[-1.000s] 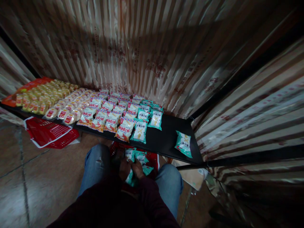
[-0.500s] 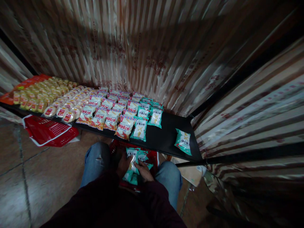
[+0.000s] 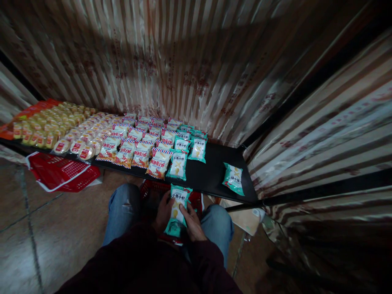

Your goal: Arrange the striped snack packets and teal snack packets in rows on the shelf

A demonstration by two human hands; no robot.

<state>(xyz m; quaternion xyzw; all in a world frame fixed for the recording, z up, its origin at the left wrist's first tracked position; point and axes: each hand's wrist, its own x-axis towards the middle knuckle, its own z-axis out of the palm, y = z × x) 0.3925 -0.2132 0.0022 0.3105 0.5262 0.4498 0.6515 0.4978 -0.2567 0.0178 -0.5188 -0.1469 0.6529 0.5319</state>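
I hold a teal snack packet (image 3: 178,204) upright between my knees, above a red basket (image 3: 156,188) on the floor. My left hand (image 3: 163,211) grips its left edge and my right hand (image 3: 192,216) grips its right edge; both are closed on it. More teal packets (image 3: 173,229) lie under it in the basket. Just ahead is a low black shelf (image 3: 211,175) with rows of packets: teal ones (image 3: 179,164) nearest my hands, then red-and-white ones (image 3: 141,151), then yellow ones (image 3: 45,126) at the far left. A single teal packet (image 3: 233,178) lies apart at the shelf's right end.
A striped, glossy curtain (image 3: 183,61) hangs behind the shelf and down the right side. Under the shelf's left part a second red basket (image 3: 59,175) lies on the tiled floor. Pale packaging (image 3: 245,218) sits on the floor below the shelf's right end.
Both hands were down among the packets in the basket. They have since come up together with one teal packet, now held upright and facing me.
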